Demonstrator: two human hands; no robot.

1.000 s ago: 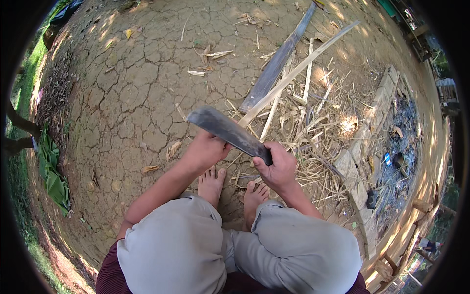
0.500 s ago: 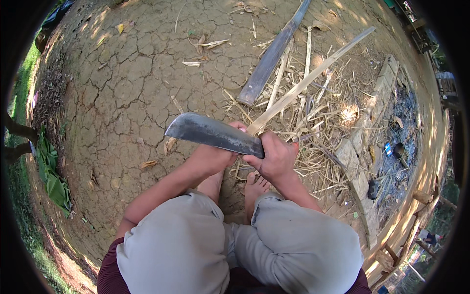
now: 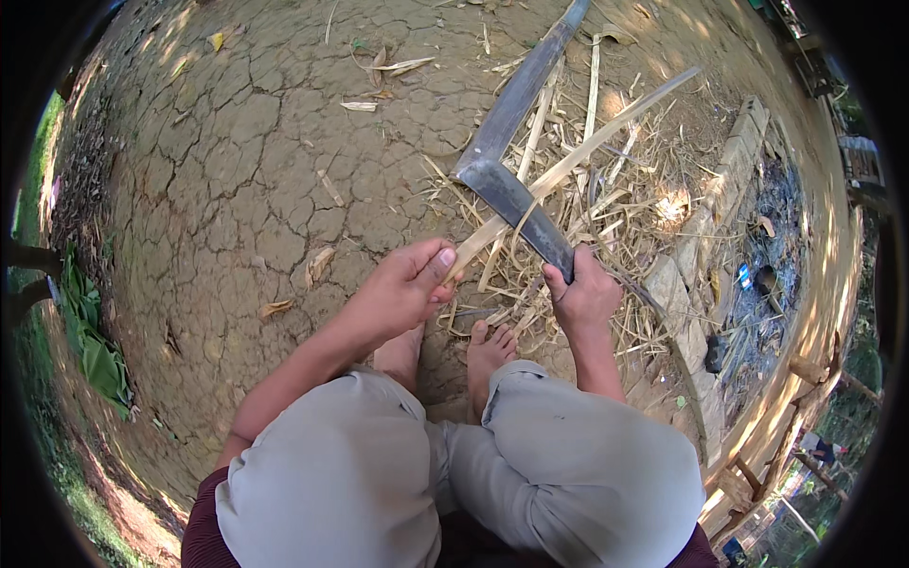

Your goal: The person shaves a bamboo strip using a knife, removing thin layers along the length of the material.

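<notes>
My left hand (image 3: 405, 292) is closed on the near end of a long, pale wooden strip (image 3: 606, 133), thumb on top. The strip slants away to the far right. My right hand (image 3: 587, 292) is wrapped round the handle of a machete, hiding that handle. The dark machete blade (image 3: 540, 230) points forward and left, crossing over the strip beyond my left hand. A thin pale shaving (image 3: 522, 220) curls at the blade where it crosses. The blade's tip overlaps the near end of a dark, flat length of wood (image 3: 521, 99) on the ground.
Pale shavings (image 3: 606, 208) litter the cracked earth (image 3: 237, 170) around my feet and to the right. A row of stone-like blocks (image 3: 677, 293) borders a patch of dark ash (image 3: 772, 256) on the right. Green leaves (image 3: 99, 360) lie at the far left.
The machete has swung from pointing left near my left hand to lying forward across the strip. My right hand moved right; a curled shaving now shows at the blade.
</notes>
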